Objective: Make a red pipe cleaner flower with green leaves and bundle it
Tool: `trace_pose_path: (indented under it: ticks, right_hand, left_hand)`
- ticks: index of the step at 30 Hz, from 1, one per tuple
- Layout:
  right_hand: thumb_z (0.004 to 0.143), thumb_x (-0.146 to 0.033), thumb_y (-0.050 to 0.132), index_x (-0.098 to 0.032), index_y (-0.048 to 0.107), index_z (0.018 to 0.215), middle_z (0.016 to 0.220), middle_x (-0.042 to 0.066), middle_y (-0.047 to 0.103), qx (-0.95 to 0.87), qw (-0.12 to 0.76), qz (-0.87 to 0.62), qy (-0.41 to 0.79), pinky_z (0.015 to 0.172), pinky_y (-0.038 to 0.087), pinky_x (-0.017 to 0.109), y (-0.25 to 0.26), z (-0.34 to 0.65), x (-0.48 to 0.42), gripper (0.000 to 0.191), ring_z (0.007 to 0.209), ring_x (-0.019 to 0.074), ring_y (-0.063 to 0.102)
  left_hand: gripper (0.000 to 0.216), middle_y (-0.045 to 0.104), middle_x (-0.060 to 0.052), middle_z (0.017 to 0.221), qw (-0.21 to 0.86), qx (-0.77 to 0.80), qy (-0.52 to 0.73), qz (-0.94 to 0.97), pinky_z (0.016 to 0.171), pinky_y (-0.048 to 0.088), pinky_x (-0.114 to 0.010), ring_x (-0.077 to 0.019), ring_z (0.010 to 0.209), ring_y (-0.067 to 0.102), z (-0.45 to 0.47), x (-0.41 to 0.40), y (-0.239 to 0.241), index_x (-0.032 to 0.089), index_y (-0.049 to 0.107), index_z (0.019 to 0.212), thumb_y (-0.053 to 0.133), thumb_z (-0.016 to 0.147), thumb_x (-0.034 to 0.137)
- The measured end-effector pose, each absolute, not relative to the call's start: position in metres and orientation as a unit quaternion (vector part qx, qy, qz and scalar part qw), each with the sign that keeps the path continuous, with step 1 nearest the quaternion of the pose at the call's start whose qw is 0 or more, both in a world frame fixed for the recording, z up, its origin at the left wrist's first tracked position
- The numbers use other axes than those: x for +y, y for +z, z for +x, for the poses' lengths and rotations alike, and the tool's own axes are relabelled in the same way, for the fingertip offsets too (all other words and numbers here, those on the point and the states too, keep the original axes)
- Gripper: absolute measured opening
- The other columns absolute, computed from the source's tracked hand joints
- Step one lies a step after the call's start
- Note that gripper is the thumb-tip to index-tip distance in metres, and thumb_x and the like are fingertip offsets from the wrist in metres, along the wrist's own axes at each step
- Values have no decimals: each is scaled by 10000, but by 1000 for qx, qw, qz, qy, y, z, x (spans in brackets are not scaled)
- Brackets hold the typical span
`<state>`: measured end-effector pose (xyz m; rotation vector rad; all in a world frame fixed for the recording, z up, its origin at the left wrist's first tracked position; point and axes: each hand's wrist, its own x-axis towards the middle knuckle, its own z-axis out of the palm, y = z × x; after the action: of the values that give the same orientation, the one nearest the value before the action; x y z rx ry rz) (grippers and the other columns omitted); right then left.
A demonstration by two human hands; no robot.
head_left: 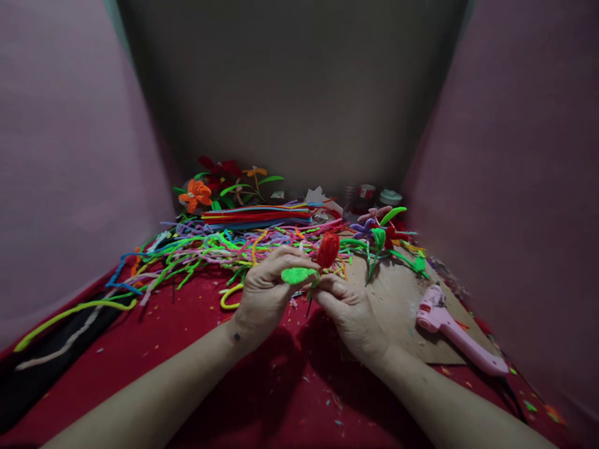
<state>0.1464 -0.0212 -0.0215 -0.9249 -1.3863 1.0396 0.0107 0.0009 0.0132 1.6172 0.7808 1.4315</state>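
Both my hands meet at the centre above a red cloth (262,386). My left hand (264,290) is closed, pinching a bright green pipe-cleaner leaf (297,275). My right hand (349,312) is closed around the stem of a pipe-cleaner flower with a red bud (327,249) that rises just above my fingers. The leaf sits right against the stem below the bud. The stem itself is mostly hidden inside my fingers.
A heap of loose coloured pipe cleaners (210,246) lies behind my hands. Finished flowers (201,193) stand at the back left, more flowers (384,234) at the right. A pink glue gun (456,333) rests on cardboard (402,299). Small jars (367,193) stand by the back wall.
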Motion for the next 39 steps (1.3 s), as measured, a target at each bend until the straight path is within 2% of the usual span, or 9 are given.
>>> trace_pose_path:
  ticks: [3,7,11,18,24,28,31,35,39]
  right_hand:
    - [756,-189,533,-209,714,805,735,3,611,-578,549,-396,455,775,392,285,-19,147,-23,188,768,166,523]
    - [750,-199,558,-206,718,778,752,4,621,-567,549,-389,475,787,386,286,-16,146,-24,163,791,170,530]
    - [765,-245,574,-222,713,767,778,-2,641,-558,563,-352,498,839,380,317,-19,144,-23,140,809,174,543]
    - [761,-277,596,-226,720,773,762,-2,654,-557,554,-358,505,835,386,323,-17,145,-23,134,822,181,553]
    - [751,-271,603,-226,715,708,722,-10,631,-548,556,-363,508,795,376,295,-23,146,-21,128,778,158,536]
    - [731,-269,611,-206,699,651,645,-23,590,-515,569,-357,533,752,372,286,-27,149,-18,135,706,141,506]
    - [719,-295,625,-189,676,593,568,-33,545,-482,585,-363,542,704,370,275,-24,151,-17,173,643,127,477]
    - [683,-315,663,-165,648,545,504,-42,467,-425,604,-370,563,582,350,244,-24,153,-15,204,534,96,396]
    - [666,-310,681,-143,656,600,578,-30,485,-377,616,-346,599,496,299,215,-30,151,-14,181,523,79,380]
  left_hand:
    - [74,615,-34,827,399,299,569,653,688,477,-261,-171,838,556,10,0,17,213,708,732,696,662,194]
    - [48,601,-17,704,560,280,549,553,539,449,-235,-120,620,543,9,8,20,171,670,643,708,634,199]
    - [133,593,-7,630,670,283,512,457,555,461,-261,-116,569,542,8,16,19,150,656,666,736,581,215]
    - [51,592,-7,758,434,276,601,612,556,436,-199,-119,711,540,6,6,25,176,669,660,692,650,132]
    - [91,570,23,674,492,310,564,586,446,378,-180,-61,506,465,7,7,24,169,635,763,674,681,178]
    - [267,602,13,745,523,301,505,618,559,445,-204,-91,614,547,6,10,24,187,589,933,676,680,181]
    - [249,601,-4,790,514,328,465,642,598,455,-225,-109,663,561,7,11,20,169,548,914,657,698,227]
    - [227,571,8,743,393,385,419,722,577,433,-220,-105,633,536,10,10,0,170,503,830,641,711,305]
    - [197,582,1,716,154,421,338,828,544,403,-230,-112,570,525,13,5,-20,176,509,947,530,802,307]
